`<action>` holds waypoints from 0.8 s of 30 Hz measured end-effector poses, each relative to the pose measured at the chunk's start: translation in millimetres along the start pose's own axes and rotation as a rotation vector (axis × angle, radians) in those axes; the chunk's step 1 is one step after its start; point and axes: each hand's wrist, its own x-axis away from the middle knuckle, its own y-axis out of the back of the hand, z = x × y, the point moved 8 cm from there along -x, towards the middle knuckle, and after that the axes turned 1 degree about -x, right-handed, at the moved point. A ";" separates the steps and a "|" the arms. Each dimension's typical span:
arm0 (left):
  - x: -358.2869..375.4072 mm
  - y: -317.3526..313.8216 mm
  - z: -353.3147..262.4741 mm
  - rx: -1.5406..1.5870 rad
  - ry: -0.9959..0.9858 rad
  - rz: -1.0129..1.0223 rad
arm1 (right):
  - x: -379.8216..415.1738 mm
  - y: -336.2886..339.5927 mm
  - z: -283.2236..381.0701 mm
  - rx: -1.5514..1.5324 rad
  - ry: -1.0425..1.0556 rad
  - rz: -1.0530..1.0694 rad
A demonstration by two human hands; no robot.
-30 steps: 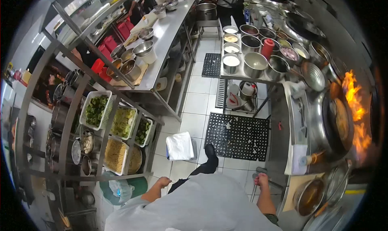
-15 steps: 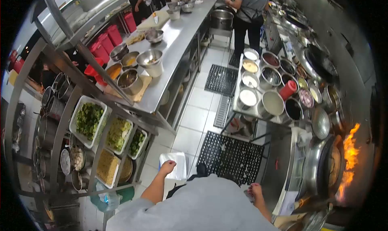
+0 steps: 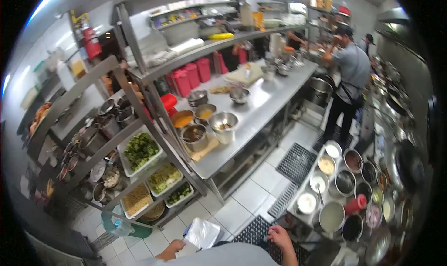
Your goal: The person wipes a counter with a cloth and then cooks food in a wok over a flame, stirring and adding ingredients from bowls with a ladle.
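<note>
My left hand (image 3: pixel 173 248) is low in the view, its fingers curled closed beside a shiny, plastic-looking white packet (image 3: pixel 203 233) with a blue edge. Whether it grips anything is hidden. My right hand (image 3: pixel 279 238) is raised over the dark floor mat, fingers loosely bent and somewhat apart, with nothing visible in them. To its right stands the seasoning table, where a steel pot of pale liquid (image 3: pixel 332 217) and a red squeeze bottle (image 3: pixel 355 203) are closest.
A rack at left holds trays of chopped greens (image 3: pixel 141 152) and noodles (image 3: pixel 136 201). Behind it, a steel counter (image 3: pixel 265 103) carries several metal bowls. A co-worker (image 3: pixel 347 70) stands in the aisle. A wok (image 3: pixel 407 166) sits on the right-hand range.
My view has swung left and up, so the burner flames have left the frame. My right hand has come forward from beside my body; my left hand now shows lower beside the packet.
</note>
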 end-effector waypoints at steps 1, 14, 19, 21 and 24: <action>13.6 -8.0 3.9 0.073 0.135 -0.020 | -15.3 -7.9 40.2 -0.002 0.101 0.068; 41.8 -114.8 42.2 0.315 0.144 -0.330 | -110.0 -103.0 397.2 0.172 0.584 0.316; 67.3 -168.4 35.9 -0.074 -0.012 -0.379 | -125.4 -95.9 504.4 0.247 0.809 0.281; 71.8 -197.8 66.7 0.966 0.699 -0.248 | -112.5 -93.6 575.3 0.316 0.927 0.212; 76.8 -200.6 46.9 1.262 0.895 -0.310 | -101.4 -95.0 685.1 0.353 1.137 0.197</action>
